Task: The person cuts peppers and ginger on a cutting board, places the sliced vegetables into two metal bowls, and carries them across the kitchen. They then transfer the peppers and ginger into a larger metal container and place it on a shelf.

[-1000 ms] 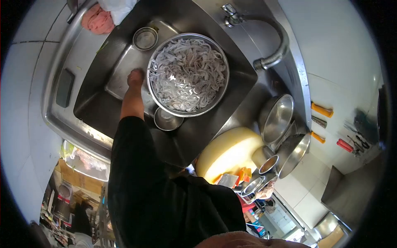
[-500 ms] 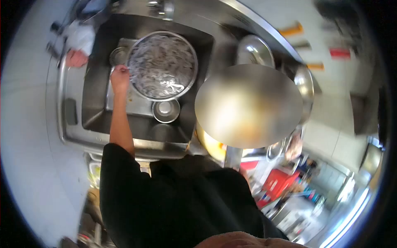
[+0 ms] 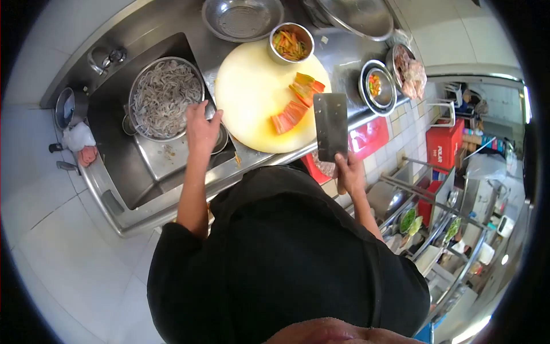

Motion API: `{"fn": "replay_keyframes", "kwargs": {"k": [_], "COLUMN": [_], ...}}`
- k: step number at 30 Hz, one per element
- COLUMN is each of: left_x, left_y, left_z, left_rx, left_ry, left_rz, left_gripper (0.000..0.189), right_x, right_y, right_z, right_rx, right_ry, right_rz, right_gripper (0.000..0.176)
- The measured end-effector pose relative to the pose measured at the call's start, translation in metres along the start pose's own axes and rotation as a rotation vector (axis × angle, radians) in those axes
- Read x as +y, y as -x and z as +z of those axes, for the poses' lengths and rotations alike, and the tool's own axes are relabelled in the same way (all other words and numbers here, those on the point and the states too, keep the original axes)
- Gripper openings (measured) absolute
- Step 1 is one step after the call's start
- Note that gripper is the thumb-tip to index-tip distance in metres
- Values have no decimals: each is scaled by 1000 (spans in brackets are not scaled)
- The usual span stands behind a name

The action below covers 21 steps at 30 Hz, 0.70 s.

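My right hand (image 3: 350,173) grips the handle of a cleaver (image 3: 331,126), its broad blade pointing forward beside the round cutting board (image 3: 243,114). Empty and with fingers spread, my left hand (image 3: 201,131) hovers at the sink's right side. Its fingertips are close to the rim of a large metal bowl (image 3: 166,97) full of pale greyish strips. On the board lie flat pieces of orange-red pepper (image 3: 289,117) and more pepper pieces with green and orange skin (image 3: 307,87). A small metal bowl (image 3: 292,45) of cut pepper strips stands at the board's far edge.
The bowl of pale strips stands in the steel sink (image 3: 140,186) below a faucet (image 3: 106,60). A wide metal basin (image 3: 243,18) sits behind the board. Nested bowls (image 3: 378,86) with diced pieces and a bowl of raw meat (image 3: 409,74) line the right counter edge.
The view has swung right, bringing the board and cleaver into clear sight. My left hand has left the left rim of the big bowl and come to its right side, fingers now spread.
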State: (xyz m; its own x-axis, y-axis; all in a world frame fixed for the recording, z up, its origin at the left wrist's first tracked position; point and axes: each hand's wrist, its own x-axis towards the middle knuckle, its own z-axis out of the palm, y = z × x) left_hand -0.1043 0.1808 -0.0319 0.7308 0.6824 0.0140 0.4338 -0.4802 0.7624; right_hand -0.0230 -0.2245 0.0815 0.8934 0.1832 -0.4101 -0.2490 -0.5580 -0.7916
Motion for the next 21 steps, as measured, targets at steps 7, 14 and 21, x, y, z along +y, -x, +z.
{"fn": "replay_keyframes", "kwargs": {"k": [7, 14, 21], "left_x": [50, 106, 133], "left_y": [10, 2, 0], "left_z": [24, 61, 111], "left_rx": [-56, -494, -354], "left_ry": [-219, 53, -159], "left_rz": [293, -131, 278], "left_gripper": [53, 64, 69], "right_x": [29, 75, 60], "right_y": [5, -6, -11], "right_z": [-17, -23, -37], "right_rx": [112, 27, -42], "right_ry": [65, 109, 122], "right_rz": [90, 131, 209], "right_gripper": [30, 30, 33]}}
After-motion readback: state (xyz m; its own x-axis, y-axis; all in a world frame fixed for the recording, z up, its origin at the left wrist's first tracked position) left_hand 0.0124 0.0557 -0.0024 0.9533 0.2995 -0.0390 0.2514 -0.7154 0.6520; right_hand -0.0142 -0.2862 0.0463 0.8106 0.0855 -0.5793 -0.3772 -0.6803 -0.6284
